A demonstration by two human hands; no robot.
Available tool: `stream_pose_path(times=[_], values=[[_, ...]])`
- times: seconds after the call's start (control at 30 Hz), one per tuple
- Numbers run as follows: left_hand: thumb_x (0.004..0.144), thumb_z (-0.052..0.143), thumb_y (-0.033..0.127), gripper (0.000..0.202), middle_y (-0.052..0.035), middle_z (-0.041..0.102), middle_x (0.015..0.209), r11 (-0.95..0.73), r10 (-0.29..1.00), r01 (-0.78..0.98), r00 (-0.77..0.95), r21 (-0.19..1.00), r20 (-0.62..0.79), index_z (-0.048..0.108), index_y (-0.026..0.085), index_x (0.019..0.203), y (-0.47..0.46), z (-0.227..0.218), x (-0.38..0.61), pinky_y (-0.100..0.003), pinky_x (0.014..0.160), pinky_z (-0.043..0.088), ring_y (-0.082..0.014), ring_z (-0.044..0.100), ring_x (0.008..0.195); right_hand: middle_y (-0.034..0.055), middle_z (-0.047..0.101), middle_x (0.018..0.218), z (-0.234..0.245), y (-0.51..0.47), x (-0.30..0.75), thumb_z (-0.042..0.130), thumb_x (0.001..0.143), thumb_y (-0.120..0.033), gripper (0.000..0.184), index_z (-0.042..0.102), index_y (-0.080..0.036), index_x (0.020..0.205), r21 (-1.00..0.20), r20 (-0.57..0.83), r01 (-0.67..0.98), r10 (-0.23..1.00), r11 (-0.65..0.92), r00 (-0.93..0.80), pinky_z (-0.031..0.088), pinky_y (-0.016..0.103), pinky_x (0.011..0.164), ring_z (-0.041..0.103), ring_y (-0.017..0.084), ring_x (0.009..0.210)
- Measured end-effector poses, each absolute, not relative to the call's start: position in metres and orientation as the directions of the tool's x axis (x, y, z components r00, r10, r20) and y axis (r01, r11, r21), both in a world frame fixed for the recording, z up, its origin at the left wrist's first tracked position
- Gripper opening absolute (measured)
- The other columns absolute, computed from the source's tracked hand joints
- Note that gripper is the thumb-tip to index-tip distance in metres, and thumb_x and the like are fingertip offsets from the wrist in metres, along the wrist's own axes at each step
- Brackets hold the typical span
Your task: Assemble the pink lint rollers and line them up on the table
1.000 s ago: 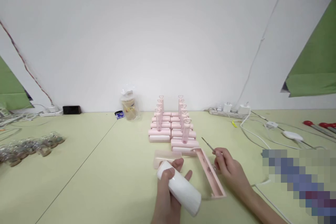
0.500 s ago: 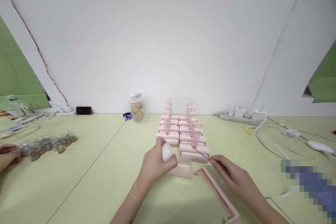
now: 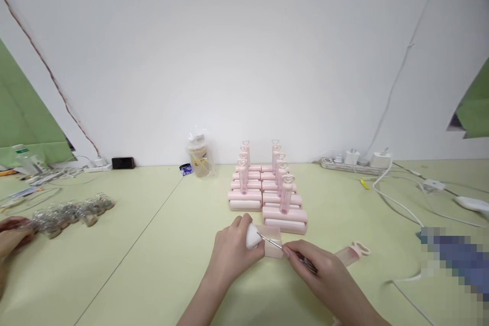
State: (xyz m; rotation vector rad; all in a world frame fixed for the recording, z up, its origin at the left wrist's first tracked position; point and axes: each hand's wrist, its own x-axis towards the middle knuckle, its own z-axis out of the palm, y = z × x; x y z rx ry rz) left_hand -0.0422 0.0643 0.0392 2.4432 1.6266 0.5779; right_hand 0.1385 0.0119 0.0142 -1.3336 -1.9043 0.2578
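My left hand [image 3: 237,244] is closed around a small white roll [image 3: 252,237], tilted with its end toward the right. My right hand [image 3: 319,270] grips a thin pointed metal tool [image 3: 272,242], whose tip meets the end of the white roll. A translucent pale pink cover [image 3: 273,249] lies on the table just behind the roll, partly hidden by my left hand. Beside my right hand lies a loose pink handle [image 3: 349,254] with a heart-shaped loop, partly covered by that hand.
Two columns of pink rollers [image 3: 284,219] with upright heart-topped handles stand ahead. A bagged cup [image 3: 200,158] and a phone [image 3: 123,163] are near the wall. Power strips and cables lie right. At left, another person's hand [image 3: 15,237] touches several small clear jars [image 3: 71,211].
The metal tool has moved left from beside the nearest roller onto the white roll's end. My right hand followed, uncovering the heart-looped handle; the long pink frame is now almost wholly out of sight.
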Motion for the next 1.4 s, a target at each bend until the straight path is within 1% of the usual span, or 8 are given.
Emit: stream_pose_path(times=[0.4, 0.57, 0.7, 0.83, 1.1, 1.2, 1.27, 1.4], values=[[0.071, 0.047, 0.03, 0.015, -0.0024, 0.064, 0.081, -0.363, 0.931, 0.891, 0.333, 0.273, 0.151, 0.048, 0.022, 0.083, 0.061, 0.04, -0.043, -0.025, 0.048, 0.027, -0.0221, 0.061, 0.064, 0.0019, 0.069, 0.074, 0.005, 0.012, 0.14, 0.035, 0.088, -0.029, 0.026, 0.06, -0.022, 0.081, -0.507, 0.435, 0.774, 0.888, 0.379, -0.15, 0.045, 0.028, 0.051, 0.064, 0.018, 0.06], [0.068, 0.052, 0.034, 0.026, -0.0043, 0.066, 0.081, -0.283, 0.959, 0.883, 0.262, 0.375, 0.107, 0.053, 0.021, 0.091, 0.065, 0.049, -0.054, -0.027, 0.053, 0.035, -0.0263, 0.062, 0.069, 0.0016, 0.068, 0.075, 0.012, 0.015, 0.15, 0.039, 0.087, -0.039, 0.026, 0.06, -0.024, 0.08, -0.695, 0.259, 0.69, 0.966, 0.202, -0.022, 0.045, 0.029, 0.057, 0.063, 0.02, 0.065], [0.069, 0.055, 0.03, 0.026, 0.0, 0.065, 0.089, -0.366, 0.93, 0.695, 0.298, 0.619, 0.216, 0.053, 0.025, 0.094, 0.07, 0.057, -0.053, -0.028, 0.067, 0.042, -0.0211, 0.061, 0.078, 0.0008, 0.064, 0.069, 0.039, 0.027, 0.154, 0.042, 0.085, -0.046, 0.026, 0.055, -0.023, 0.086, -0.91, 0.283, 0.326, 0.958, 0.255, 0.041, 0.047, 0.026, 0.055, 0.061, 0.017, 0.063], [0.068, 0.059, 0.027, 0.024, 0.004, 0.061, 0.083, -0.474, 0.87, 0.459, 0.374, 0.751, 0.321, 0.049, 0.025, 0.089, 0.081, 0.056, -0.036, -0.025, 0.068, 0.043, -0.0165, 0.058, 0.075, 0.0022, 0.067, 0.078, 0.072, 0.047, 0.144, 0.045, 0.086, -0.044, 0.02, 0.047, -0.024, 0.085, -0.898, 0.438, 0.1, 0.893, 0.428, 0.101, 0.048, 0.03, 0.073, 0.063, 0.018, 0.081], [0.07, 0.059, 0.025, 0.026, -0.0002, 0.059, 0.087, -0.494, 0.851, 0.077, 0.249, 0.866, 0.463, 0.049, 0.021, 0.093, 0.099, 0.048, -0.008, -0.027, 0.072, 0.044, -0.0167, 0.058, 0.079, 0.0072, 0.054, 0.121, 0.053, 0.076, 0.118, 0.052, 0.081, -0.045, 0.024, 0.061, -0.025, 0.092, -0.87, 0.471, 0.17, 0.882, 0.463, 0.008, 0.033, 0.042, 0.1, 0.043, 0.025, 0.119], [0.07, 0.06, 0.025, 0.026, 0.0001, 0.057, 0.085, -0.483, 0.864, 0.046, 0.183, 0.874, 0.468, 0.047, 0.02, 0.092, 0.103, 0.042, -0.007, -0.027, 0.074, 0.044, -0.0156, 0.057, 0.08, 0.0083, 0.05, 0.127, 0.029, 0.074, 0.117, 0.043, 0.086, -0.044, 0.044, 0.041, -0.028, 0.127, -0.911, 0.384, 0.142, 0.922, 0.388, -0.054, 0.037, 0.04, 0.098, 0.046, 0.022, 0.118], [0.071, 0.06, 0.027, 0.027, 0.0003, 0.056, 0.085, -0.471, 0.878, 0.029, 0.12, 0.882, 0.464, 0.045, 0.021, 0.092, 0.104, 0.038, -0.007, -0.027, 0.075, 0.044, -0.0154, 0.057, 0.08, 0.0101, 0.045, 0.132, 0.017, 0.073, 0.117, 0.048, 0.084, -0.044, 0.059, 0.025, -0.027, 0.136, -0.938, 0.309, 0.129, 0.944, 0.322, -0.111, 0.037, 0.041, 0.097, 0.043, 0.021, 0.121], [0.075, 0.057, 0.034, 0.027, -0.0011, 0.053, 0.088, -0.436, 0.9, 0.013, 0.001, 0.9, 0.436, 0.042, 0.021, 0.094, 0.099, 0.036, -0.007, -0.028, 0.077, 0.044, -0.0168, 0.056, 0.085, 0.0087, 0.052, 0.128, 0.005, 0.07, 0.112, 0.068, 0.07, -0.034, 0.065, 0.04, -0.024, 0.128, -0.948, 0.239, 0.158, 0.945, 0.277, -0.221, 0.039, 0.043, 0.095, 0.047, 0.026, 0.117]])
